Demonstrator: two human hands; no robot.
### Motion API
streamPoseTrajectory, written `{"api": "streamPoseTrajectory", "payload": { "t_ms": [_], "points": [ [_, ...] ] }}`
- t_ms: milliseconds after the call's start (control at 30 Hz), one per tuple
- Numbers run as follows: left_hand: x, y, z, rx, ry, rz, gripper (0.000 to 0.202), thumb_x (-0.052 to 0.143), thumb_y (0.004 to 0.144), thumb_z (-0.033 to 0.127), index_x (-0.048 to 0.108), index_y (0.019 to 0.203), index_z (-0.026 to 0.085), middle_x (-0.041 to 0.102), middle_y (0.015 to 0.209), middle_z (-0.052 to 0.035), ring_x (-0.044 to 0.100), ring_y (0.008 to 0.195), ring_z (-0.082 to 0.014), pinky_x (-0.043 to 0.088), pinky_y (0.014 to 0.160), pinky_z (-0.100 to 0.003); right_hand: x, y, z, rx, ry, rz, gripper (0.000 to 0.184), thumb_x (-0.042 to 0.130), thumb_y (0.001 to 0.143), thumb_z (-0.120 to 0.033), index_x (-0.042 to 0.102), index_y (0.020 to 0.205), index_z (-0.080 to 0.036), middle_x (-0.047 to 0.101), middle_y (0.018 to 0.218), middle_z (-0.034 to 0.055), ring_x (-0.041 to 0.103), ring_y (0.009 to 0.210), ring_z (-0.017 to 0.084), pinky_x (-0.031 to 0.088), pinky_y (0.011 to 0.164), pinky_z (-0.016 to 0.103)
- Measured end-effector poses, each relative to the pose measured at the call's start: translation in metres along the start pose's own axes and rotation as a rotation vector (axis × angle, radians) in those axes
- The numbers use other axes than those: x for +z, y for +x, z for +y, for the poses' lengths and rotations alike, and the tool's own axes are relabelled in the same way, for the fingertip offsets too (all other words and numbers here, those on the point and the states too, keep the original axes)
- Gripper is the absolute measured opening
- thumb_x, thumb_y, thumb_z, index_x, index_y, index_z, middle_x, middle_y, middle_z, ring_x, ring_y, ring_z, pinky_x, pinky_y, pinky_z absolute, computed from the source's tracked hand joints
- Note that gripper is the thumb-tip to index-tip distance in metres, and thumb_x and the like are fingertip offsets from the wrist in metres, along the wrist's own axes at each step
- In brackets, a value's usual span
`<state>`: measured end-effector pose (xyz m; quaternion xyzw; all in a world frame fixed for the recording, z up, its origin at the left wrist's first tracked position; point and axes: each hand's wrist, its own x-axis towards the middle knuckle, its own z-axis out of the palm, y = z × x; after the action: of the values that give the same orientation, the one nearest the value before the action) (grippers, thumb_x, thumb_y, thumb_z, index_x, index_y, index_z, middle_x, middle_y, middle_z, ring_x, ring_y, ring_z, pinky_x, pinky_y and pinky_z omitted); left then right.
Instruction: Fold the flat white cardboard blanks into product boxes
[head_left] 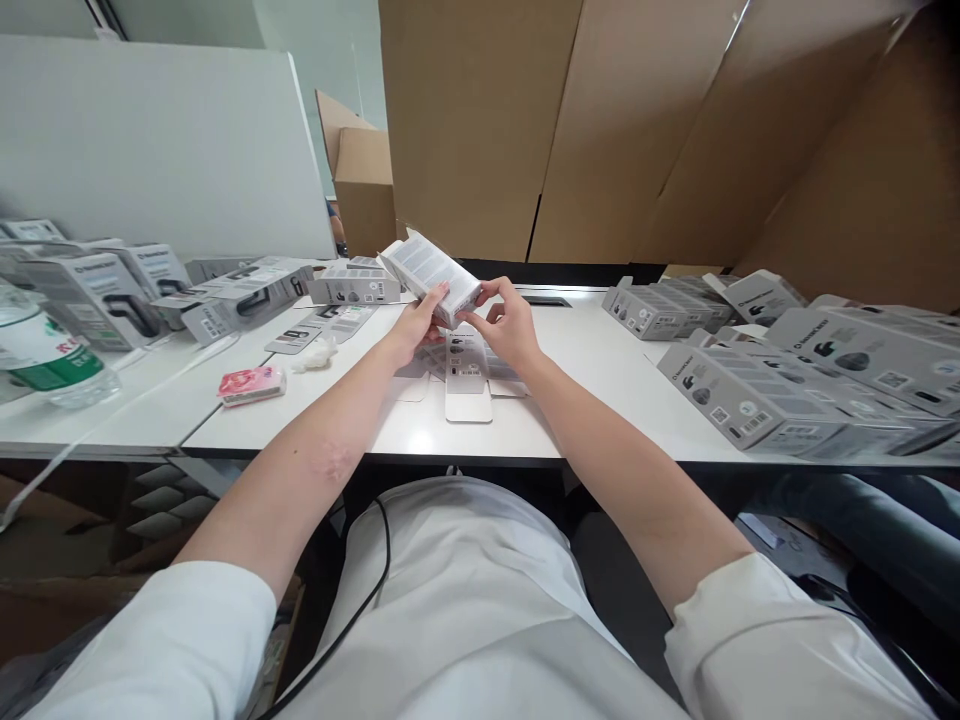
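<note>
A grey-and-white carton (pixel 431 272) is held just above the middle of the frame, clear of the counter (pixel 600 400) and tilted, its flapped end raised toward the upper left. The left hand (pixel 418 322) clasps it along the lower side, thumb on the near face, apparently to steady it and leave the lower right end free for the other hand. There the right hand (pixel 513 322) has a pinching grip, thumb and fingertips set at the carton's end edge; whether a flap lies between them, I cannot tell. The slant seems to bring that end within easy reach of those fingers.

Both arms come up from the lower corners of the frame and converge at the centre, the left wrist bent inward beneath the carton, the right fingers curled back toward it.

Directly below the hands lies another carton (pixel 466 362), a white flap toward the bottom of the frame, probably there to be close by. Rows of cartons (pixel 731 395) at the right and a group of cartons (pixel 101 290) at the left leave the centre for handling. A pink packet (pixel 252 386) sits left of centre, apart from the hands.
</note>
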<state>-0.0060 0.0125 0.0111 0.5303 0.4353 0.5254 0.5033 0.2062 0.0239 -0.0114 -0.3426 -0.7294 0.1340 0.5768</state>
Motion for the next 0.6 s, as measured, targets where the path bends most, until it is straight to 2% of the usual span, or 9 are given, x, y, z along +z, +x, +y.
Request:
{"api": "streamPoseTrajectory", "payload": {
  "t_ms": [200, 300, 433, 533, 600],
  "points": [
    [0.0009, 0.0029, 0.0004, -0.018, -0.034, -0.005, 0.062, 0.079, 0.102, 0.086, 0.082, 0.102, 0.023, 0.076, 0.085, -0.0070, 0.050, 0.060, -0.0156, 0.060, 0.070, -0.034, 0.0049, 0.0022, 0.0010, 0.024, 0.048, -0.016, 0.052, 0.094, 0.103, -0.065, 0.066, 0.132, -0.033, 0.078, 0.117, 0.0022, 0.055, 0.066, 0.015, 0.050, 0.061, 0.035],
    [0.0009, 0.0050, -0.0025, -0.007, -0.042, -0.012, 0.062, 0.081, 0.100, 0.086, 0.082, 0.102, 0.024, 0.076, 0.085, -0.0068, 0.055, 0.062, -0.0162, 0.061, 0.070, -0.034, 0.0050, 0.0032, 0.0032, 0.018, 0.063, -0.015, 0.052, 0.094, 0.103, -0.066, 0.065, 0.130, -0.032, 0.076, 0.115, 0.0023, 0.055, 0.065, 0.015, 0.048, 0.059, 0.034],
    [0.0013, 0.0042, -0.0047, -0.003, -0.012, -0.018, 0.060, 0.083, 0.100, 0.084, 0.082, 0.107, 0.025, 0.076, 0.088, -0.0046, 0.055, 0.062, -0.0144, 0.062, 0.071, -0.032, 0.0023, 0.0037, 0.0058, 0.031, 0.064, -0.016, 0.056, 0.095, 0.100, -0.069, 0.063, 0.125, -0.032, 0.076, 0.112, 0.0006, 0.053, 0.065, 0.014, 0.048, 0.059, 0.032],
    [0.0016, 0.0023, -0.0041, -0.006, 0.003, -0.009, 0.059, 0.086, 0.099, 0.082, 0.081, 0.109, 0.025, 0.077, 0.090, -0.0049, 0.054, 0.062, -0.0143, 0.062, 0.073, -0.032, 0.0002, 0.0034, 0.0067, 0.039, 0.040, -0.022, 0.055, 0.094, 0.100, -0.070, 0.063, 0.123, -0.031, 0.075, 0.111, 0.0006, 0.054, 0.067, 0.015, 0.053, 0.065, 0.034],
    [0.0016, 0.0018, -0.0035, -0.005, 0.004, 0.016, 0.058, 0.087, 0.100, 0.081, 0.081, 0.109, 0.024, 0.078, 0.091, -0.0056, 0.052, 0.061, -0.0141, 0.062, 0.073, -0.034, 0.0000, 0.0029, 0.0064, 0.025, 0.003, -0.029, 0.054, 0.092, 0.101, -0.069, 0.064, 0.127, -0.031, 0.075, 0.117, 0.0034, 0.062, 0.076, 0.018, 0.060, 0.076, 0.039]
  ]
}}
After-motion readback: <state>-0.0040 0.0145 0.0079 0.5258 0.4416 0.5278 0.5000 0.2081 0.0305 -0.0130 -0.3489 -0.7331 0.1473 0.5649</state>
